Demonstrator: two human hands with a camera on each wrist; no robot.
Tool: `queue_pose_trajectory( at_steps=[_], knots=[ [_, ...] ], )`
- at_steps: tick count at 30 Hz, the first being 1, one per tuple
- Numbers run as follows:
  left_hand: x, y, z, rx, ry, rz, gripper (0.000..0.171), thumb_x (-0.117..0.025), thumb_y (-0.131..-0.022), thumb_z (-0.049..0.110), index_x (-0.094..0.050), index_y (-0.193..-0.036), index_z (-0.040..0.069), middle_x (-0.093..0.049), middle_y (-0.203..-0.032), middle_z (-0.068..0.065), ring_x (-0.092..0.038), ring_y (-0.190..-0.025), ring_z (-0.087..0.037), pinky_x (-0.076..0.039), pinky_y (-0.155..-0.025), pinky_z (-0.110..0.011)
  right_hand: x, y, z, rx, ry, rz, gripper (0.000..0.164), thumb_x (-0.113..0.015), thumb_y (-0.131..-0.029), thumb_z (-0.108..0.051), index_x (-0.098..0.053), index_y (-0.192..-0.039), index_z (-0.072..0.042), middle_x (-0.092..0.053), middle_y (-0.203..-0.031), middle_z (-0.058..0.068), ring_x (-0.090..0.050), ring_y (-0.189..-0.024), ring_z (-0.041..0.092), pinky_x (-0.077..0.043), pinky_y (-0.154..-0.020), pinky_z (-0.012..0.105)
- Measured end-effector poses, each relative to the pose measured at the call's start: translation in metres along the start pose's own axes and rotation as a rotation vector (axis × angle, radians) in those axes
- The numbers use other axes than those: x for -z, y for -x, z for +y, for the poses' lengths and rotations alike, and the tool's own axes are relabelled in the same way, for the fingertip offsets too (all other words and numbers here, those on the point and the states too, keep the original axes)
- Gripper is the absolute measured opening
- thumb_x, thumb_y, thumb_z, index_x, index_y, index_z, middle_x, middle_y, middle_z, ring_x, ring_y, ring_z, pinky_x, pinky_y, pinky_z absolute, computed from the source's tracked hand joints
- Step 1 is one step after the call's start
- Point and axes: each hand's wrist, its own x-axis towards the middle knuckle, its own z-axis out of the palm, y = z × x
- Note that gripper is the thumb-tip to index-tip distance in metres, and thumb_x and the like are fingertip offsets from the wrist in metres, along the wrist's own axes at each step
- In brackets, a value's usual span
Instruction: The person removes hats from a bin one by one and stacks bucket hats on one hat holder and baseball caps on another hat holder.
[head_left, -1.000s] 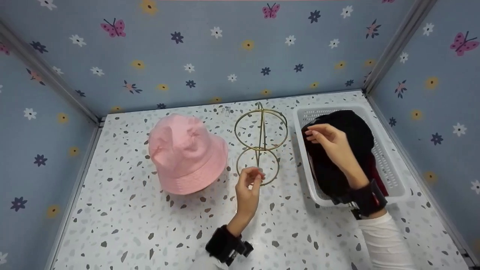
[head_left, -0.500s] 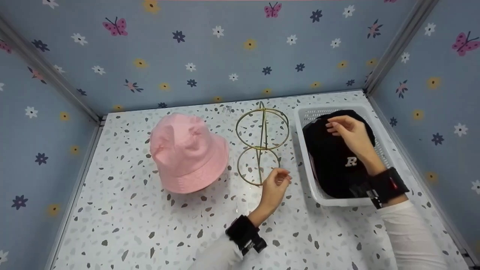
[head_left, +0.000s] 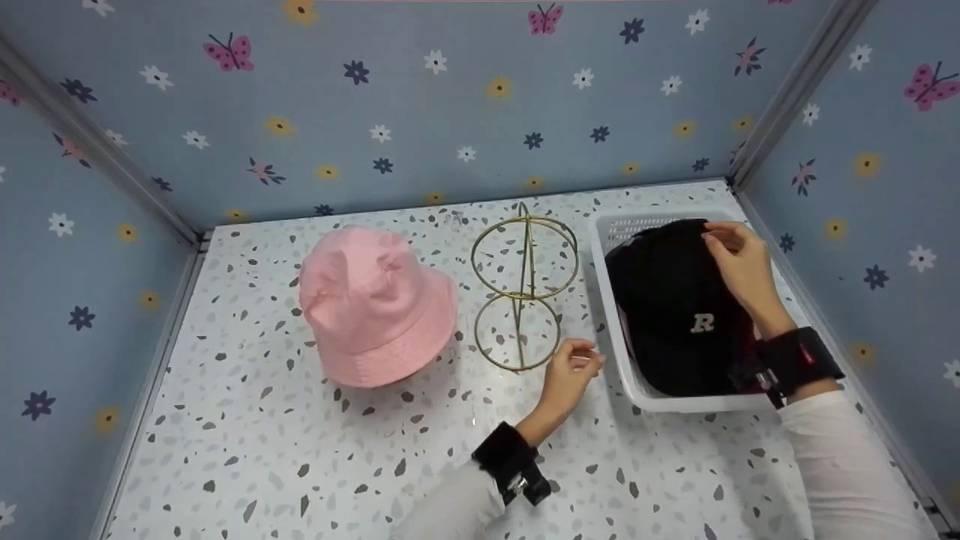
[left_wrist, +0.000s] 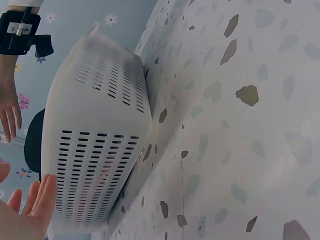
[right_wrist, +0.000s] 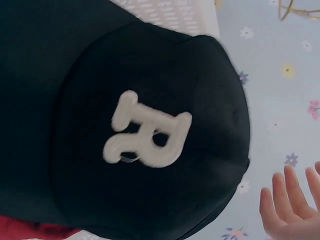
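A black baseball cap (head_left: 660, 277) with a raised white R (right_wrist: 150, 131) lies in a white perforated basket (head_left: 619, 349). Over the cap's far right edge hovers my right hand (head_left: 750, 274), fingers loosely bent and holding nothing; in the right wrist view its fingers (right_wrist: 287, 195) are spread, apart from the cap. My left hand (head_left: 566, 382) is in the air between the gold wire stand (head_left: 519, 296) and the basket's left side, fingers relaxed around nothing. A pink bucket hat (head_left: 375, 307) sits crown up on the left of the table.
Dark red fabric (right_wrist: 37, 229) shows beneath the cap in the basket. The speckled white table (head_left: 247, 450) is bounded by blue flowered panels (head_left: 420, 105) at the back and both sides. The wire stand has two rings, one behind the other.
Both hands have moved right: the left from the stand's front ring toward the basket, the right across the cap to its far right edge. The cap's R has come into sight.
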Motion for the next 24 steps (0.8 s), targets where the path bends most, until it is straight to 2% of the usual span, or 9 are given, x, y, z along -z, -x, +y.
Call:
queue_pose_trajectory(
  at_steps=[5,7,10,12,15,19,24],
  knots=[
    [-0.009,-0.007,-0.023,0.066,-0.004,-0.016,0.028,-0.059,-0.083,0.004,-0.049,-0.106,-0.007,-0.058,-0.094,-0.019,-0.061,-0.081,-0.024,-0.050,-0.066,-0.022,0.005,-0.003,0.008,-0.045,0.078,0.025,0.032,-0.050,-0.089,-0.017,-0.053,-0.114,0.004,-0.057,-0.104,0.016,-0.048,-0.087,-0.001,-0.040,-0.080,0.021],
    [-0.014,-0.010,-0.032,0.089,-0.020,-0.010,0.030,-0.061,-0.082,0.007,-0.049,-0.108,-0.005,-0.058,-0.095,-0.018,-0.061,-0.082,-0.023,-0.050,-0.066,-0.022,0.005,-0.005,0.012,-0.054,0.093,0.028,0.033,-0.051,-0.089,-0.017,-0.052,-0.115,0.004,-0.056,-0.107,0.019,-0.050,-0.092,0.007,-0.040,-0.083,0.025],
    [-0.019,-0.010,-0.036,0.116,-0.058,0.004,0.035,-0.063,-0.081,0.012,-0.049,-0.110,-0.003,-0.059,-0.096,-0.014,-0.060,-0.083,-0.021,-0.050,-0.066,-0.022,0.006,-0.008,0.018,-0.064,0.112,0.016,0.038,-0.052,-0.088,-0.018,-0.049,-0.118,0.005,-0.052,-0.113,0.023,-0.049,-0.103,0.026,-0.039,-0.088,0.035],
    [-0.021,-0.010,-0.036,0.137,-0.066,-0.001,0.039,-0.064,-0.080,0.014,-0.049,-0.112,-0.003,-0.059,-0.097,-0.013,-0.060,-0.084,-0.021,-0.049,-0.066,-0.022,0.008,-0.009,0.021,-0.074,0.124,-0.020,0.044,-0.052,-0.088,-0.020,-0.044,-0.122,0.005,-0.048,-0.118,0.026,-0.044,-0.109,0.036,-0.035,-0.092,0.044],
    [-0.025,-0.010,-0.037,0.174,-0.060,-0.020,0.045,-0.064,-0.080,0.015,-0.047,-0.117,-0.003,-0.058,-0.101,-0.012,-0.060,-0.088,-0.021,-0.049,-0.068,-0.023,0.012,-0.011,0.026,-0.106,0.137,-0.095,0.056,-0.052,-0.088,-0.027,-0.034,-0.130,0.005,-0.037,-0.127,0.030,-0.034,-0.117,0.044,-0.028,-0.096,0.052],
    [-0.027,-0.011,-0.038,0.216,-0.034,-0.041,0.048,-0.064,-0.080,0.014,-0.045,-0.122,-0.003,-0.057,-0.106,-0.014,-0.059,-0.092,-0.024,-0.049,-0.072,-0.024,0.016,-0.012,0.032,-0.171,0.138,-0.191,0.071,-0.049,-0.088,-0.036,-0.019,-0.136,0.006,-0.023,-0.134,0.034,-0.023,-0.123,0.046,-0.021,-0.098,0.056],
    [-0.030,-0.012,-0.040,0.250,0.011,-0.050,0.049,-0.063,-0.081,0.009,-0.043,-0.124,-0.006,-0.056,-0.107,-0.016,-0.059,-0.093,-0.025,-0.050,-0.072,-0.025,0.018,-0.014,0.039,-0.248,0.139,-0.264,0.082,-0.049,-0.086,-0.041,-0.007,-0.137,0.008,-0.014,-0.136,0.037,-0.017,-0.124,0.048,-0.019,-0.100,0.055]
  ],
)
